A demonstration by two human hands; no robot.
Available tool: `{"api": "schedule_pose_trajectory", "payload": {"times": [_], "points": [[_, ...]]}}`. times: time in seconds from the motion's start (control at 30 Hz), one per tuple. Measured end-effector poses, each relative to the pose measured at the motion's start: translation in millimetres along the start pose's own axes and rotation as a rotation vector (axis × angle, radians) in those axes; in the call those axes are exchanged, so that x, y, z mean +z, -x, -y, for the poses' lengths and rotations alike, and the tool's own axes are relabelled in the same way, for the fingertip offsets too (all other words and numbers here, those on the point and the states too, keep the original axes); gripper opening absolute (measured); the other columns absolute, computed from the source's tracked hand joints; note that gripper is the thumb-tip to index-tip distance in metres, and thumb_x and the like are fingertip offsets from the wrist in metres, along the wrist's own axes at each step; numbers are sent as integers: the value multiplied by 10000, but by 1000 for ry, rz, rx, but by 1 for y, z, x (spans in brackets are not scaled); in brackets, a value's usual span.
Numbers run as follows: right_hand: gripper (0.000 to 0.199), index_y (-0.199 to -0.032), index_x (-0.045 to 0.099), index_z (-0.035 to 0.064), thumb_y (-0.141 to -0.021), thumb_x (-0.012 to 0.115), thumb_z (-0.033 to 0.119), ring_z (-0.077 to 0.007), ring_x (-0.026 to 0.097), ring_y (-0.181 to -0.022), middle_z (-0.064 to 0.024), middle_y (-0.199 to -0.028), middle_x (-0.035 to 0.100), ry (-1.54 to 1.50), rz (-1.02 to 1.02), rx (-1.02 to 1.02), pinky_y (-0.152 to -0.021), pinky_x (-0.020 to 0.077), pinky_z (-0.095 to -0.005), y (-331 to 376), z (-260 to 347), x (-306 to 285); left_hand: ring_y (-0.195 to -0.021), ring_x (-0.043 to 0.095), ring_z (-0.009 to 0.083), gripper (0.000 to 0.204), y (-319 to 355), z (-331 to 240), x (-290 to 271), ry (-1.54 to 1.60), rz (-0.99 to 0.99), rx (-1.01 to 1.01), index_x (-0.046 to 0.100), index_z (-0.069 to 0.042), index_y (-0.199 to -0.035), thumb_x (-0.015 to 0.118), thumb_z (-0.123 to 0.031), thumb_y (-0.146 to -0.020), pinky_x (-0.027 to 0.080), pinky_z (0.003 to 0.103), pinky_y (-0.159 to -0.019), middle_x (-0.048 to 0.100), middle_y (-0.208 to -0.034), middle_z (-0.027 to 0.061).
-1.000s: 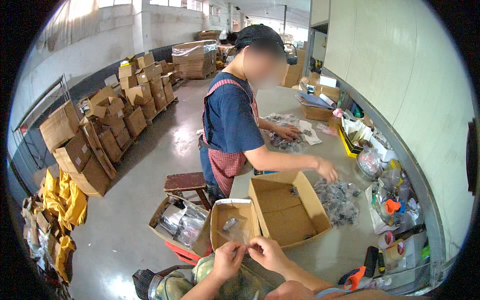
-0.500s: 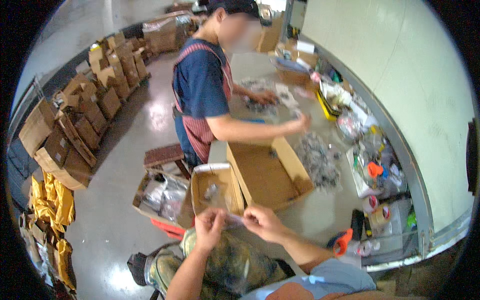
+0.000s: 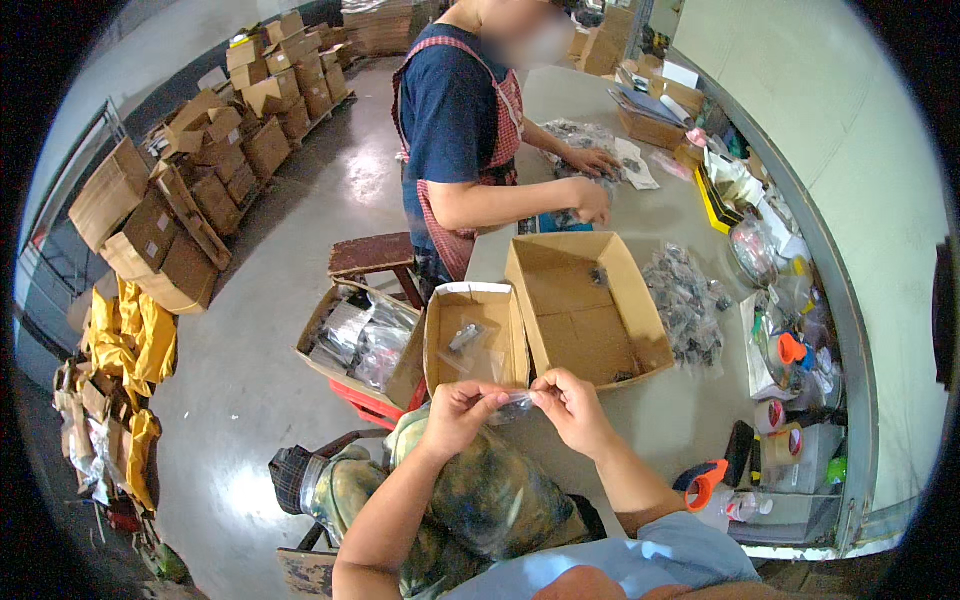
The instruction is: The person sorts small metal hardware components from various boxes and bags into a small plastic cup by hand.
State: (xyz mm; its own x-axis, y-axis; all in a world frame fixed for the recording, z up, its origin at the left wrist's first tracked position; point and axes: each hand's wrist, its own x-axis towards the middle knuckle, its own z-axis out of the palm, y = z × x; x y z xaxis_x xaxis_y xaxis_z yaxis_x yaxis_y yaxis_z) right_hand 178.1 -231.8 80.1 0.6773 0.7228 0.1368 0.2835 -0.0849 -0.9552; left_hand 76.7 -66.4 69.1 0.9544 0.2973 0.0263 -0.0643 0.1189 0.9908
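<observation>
Between my left hand [image 3: 462,415] and my right hand [image 3: 572,408] stretches a small clear plastic bag [image 3: 516,402]. Both hands are closed, thumbs and fingers pinching its two sides. What the bag contains, if anything, is too small to make out. Just beyond my hands stands a narrow cardboard box [image 3: 440,345] with a few clear bags [image 3: 468,340] inside. A larger open carton [image 3: 575,330] is beside it on the right, with a few small dark pieces on its bottom.
A co-worker [image 3: 455,130] stands across the grey table [image 3: 560,95], hands over small dark items. A pile of small bagged parts [image 3: 685,305] lies right of the carton. A box of silvery bags [image 3: 365,335] rests on a red stool [image 3: 370,405]. Tape rolls [image 3: 785,445] are at right.
My view has shifted, so the scene sits lower and farther right. My hands still pinch the bag. The co-worker's outstretched hand has drawn back toward the other hand.
</observation>
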Motion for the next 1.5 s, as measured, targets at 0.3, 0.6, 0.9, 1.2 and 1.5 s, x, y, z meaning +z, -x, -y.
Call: {"api": "schedule_pose_trajectory", "payload": {"times": [0.3, 0.6, 0.9, 1.2, 1.5], "points": [[134, -861, 613, 39, -755, 695, 45, -256, 589, -805, -93, -869, 589, 326, 82, -382, -709, 480, -336, -11, 29, -1, -673, 533, 41, 56, -2, 10, -7, 143, -24, 81, 671, 1, -800, 675, -50, -822, 435, 198, -614, 647, -752, 0], [152, -842, 622, 20, -747, 713, 95, -259, 575, -837, -105, -945, 539, 410, 78, -370, -736, 484, -329, -8, 27, -2, -635, 492, 40, 154, 2, 11, -4, 32, -37, 69, 695, 9, -890, 612, -120, -880, 406, 209, -573, 628, -720, -34], [183, -823, 659, 21, -757, 706, 185, -274, 599, -849, -114, -996, 536, 404, 174, -471, -723, 500, -339, -10, 17, -4, -688, 567, 64, 131, -1, 8, 0, -89, -18, 93, 691, 19, -867, 609, -83, -871, 451, 219, -621, 670, -760, 24], [138, -804, 630, 12, -749, 716, 104, -238, 615, -667, -105, -749, 616, 314, 24, -290, -587, 479, -314, -5, 15, -7, -691, 565, 101, 96, 1, 4, 4, -309, -51, 219, 686, 14, -877, 621, -51, -848, 442, 244, -621, 656, -761, 58], [151, -883, 566, 18, -788, 658, 91, -295, 582, -739, -125, -811, 589, 409, 63, -308, -658, 464, -367, -2, 17, -5, -677, 595, 124, 90, 4, -1, 8, -362, -30, 202, 698, -4, -867, 655, -72, -826, 468, 253, -630, 662, -744, 78]]}}
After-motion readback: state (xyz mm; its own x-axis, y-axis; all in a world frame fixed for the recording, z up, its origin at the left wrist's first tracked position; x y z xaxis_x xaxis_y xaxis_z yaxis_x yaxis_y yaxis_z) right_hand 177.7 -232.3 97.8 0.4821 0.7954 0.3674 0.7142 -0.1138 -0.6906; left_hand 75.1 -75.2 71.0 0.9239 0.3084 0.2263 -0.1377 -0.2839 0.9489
